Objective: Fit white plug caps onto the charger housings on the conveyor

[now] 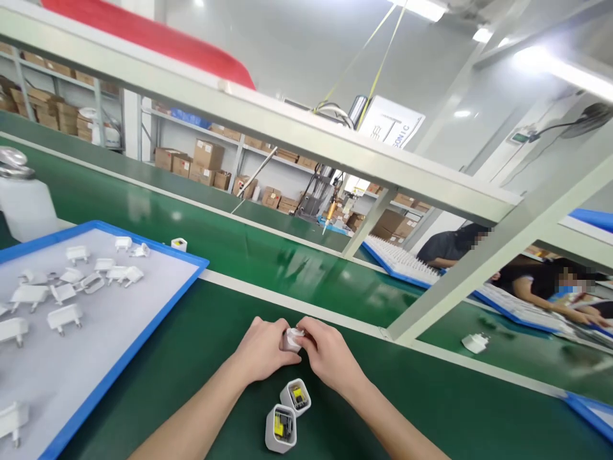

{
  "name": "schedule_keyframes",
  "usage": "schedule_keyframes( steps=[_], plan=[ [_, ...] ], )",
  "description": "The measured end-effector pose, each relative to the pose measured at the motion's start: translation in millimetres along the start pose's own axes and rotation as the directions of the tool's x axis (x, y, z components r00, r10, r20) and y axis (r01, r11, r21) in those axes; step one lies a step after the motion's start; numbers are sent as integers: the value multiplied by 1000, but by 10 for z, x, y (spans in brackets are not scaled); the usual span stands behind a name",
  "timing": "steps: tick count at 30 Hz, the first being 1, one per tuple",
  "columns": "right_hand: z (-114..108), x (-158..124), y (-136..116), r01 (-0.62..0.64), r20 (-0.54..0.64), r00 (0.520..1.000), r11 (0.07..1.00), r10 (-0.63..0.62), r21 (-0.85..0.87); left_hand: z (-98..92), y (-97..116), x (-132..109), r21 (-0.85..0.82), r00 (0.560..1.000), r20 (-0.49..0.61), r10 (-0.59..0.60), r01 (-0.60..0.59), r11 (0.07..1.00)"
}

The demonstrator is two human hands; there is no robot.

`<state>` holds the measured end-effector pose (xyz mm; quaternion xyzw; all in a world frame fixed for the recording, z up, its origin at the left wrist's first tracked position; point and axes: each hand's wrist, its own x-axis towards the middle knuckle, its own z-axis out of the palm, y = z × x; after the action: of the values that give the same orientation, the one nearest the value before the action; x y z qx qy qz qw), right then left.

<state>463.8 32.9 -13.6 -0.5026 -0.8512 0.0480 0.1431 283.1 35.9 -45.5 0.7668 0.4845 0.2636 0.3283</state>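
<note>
Nearest, two open white housings (280,429) stand on the green table, yellow parts showing inside, no caps on. Just beyond them, the left hand (264,350) and right hand (327,354) meet, fingers of both pinched around one small white charger piece (292,338) held just above the table. On the left, the blue-rimmed tray (143,339) holds plenty of loose plug caps (64,316), so by my reckoning most of the batch is left. Further out, one closed white unit (475,343) lies on the belt (268,268) at right. Far right, co-workers (541,284) bend over trays. A white sign (395,124) far back reads something ending "ONIC"; the rest is unreadable.
</note>
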Motion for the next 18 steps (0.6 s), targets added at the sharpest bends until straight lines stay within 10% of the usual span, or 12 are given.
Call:
schedule_keyframes(
  steps=[11, 18],
  plan=[
    [-477, 855, 1235, -411, -256, 885, 911, 389, -36, -55, 7, -13, -72, 999, -45, -20, 16, 997],
    [-530, 1094, 1259, -504, -428, 804, 855, 412, -124, -134, 82, 43, -76, 998, -41, -43, 40, 996]
  ],
)
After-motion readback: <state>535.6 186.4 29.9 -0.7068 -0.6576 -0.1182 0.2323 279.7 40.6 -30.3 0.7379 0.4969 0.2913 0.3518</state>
